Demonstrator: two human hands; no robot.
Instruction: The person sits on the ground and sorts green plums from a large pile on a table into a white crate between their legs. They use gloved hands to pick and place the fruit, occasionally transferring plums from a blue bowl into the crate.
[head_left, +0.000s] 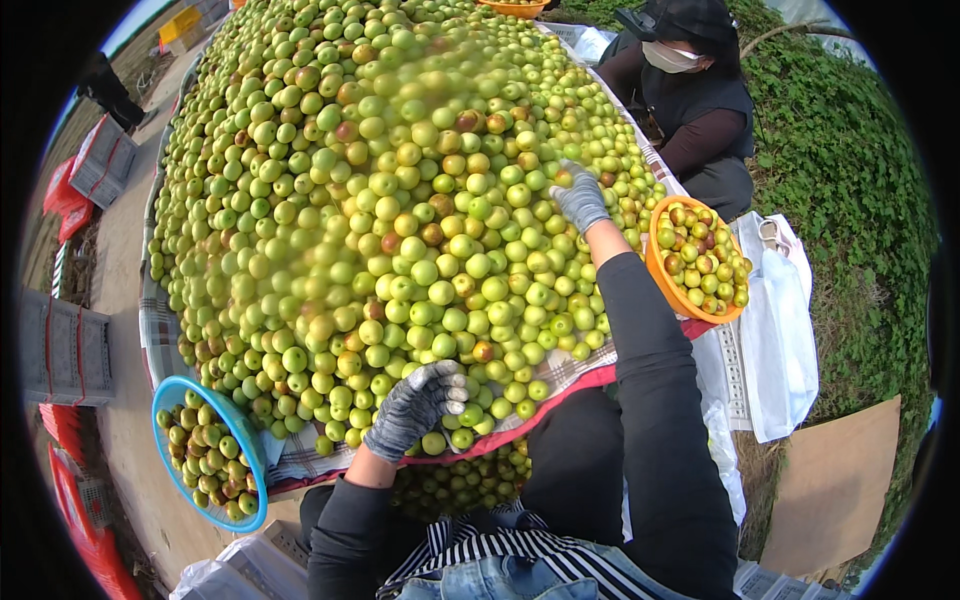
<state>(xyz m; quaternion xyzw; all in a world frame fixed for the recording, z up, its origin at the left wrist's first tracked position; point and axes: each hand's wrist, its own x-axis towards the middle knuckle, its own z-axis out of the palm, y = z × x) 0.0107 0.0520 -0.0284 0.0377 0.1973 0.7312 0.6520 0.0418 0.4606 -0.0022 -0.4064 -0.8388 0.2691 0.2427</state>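
Note:
A large heap of green jujubes (420, 247), some with reddish-brown patches, covers a plaid cloth (577, 367) with a red hem. My left hand (416, 409), in a grey knit glove, is at the near edge of the heap with its fingers curled beside a few green fruits; its palm is hidden. My right hand (583, 201), gloved too, stretches over the right part of the heap. A reddish jujube (562, 178) shows between its thumb and fingers, but whether it is gripped is unclear.
A blue basket (259, 480) of browner jujubes stands at the left corner; an orange basket (654, 259) of similar fruit is at the right. More fruit (465, 476) lies below the hem. A masked person (690, 112) sits at the far right. Strapped crates (67, 349) stand left.

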